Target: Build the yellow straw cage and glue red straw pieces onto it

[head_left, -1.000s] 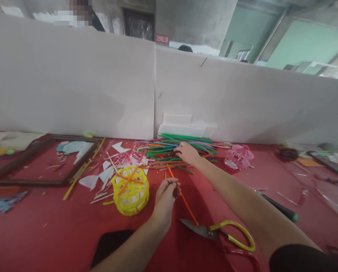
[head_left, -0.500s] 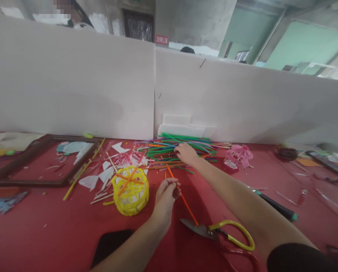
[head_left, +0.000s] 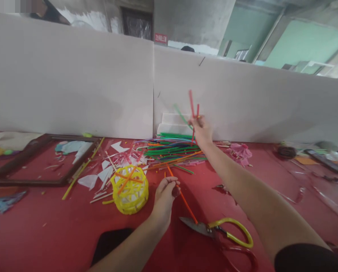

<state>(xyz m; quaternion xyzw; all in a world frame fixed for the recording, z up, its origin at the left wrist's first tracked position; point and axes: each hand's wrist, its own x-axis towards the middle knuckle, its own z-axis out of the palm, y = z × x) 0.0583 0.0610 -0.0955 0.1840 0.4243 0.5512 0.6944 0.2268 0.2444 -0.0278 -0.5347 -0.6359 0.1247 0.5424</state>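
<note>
Above the stick pile (head_left: 169,152): your right hand (head_left: 202,130) is gripping blurred sticks (head_left: 191,102); your left hand (head_left: 166,192) is pinching, part-hiding, one orange stick (head_left: 187,204).

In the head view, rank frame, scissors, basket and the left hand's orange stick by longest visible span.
1. frame
2. scissors
3. orange stick
4. basket
The scissors sit nearer the camera than the frame, so true sizes are unsure.
</note>
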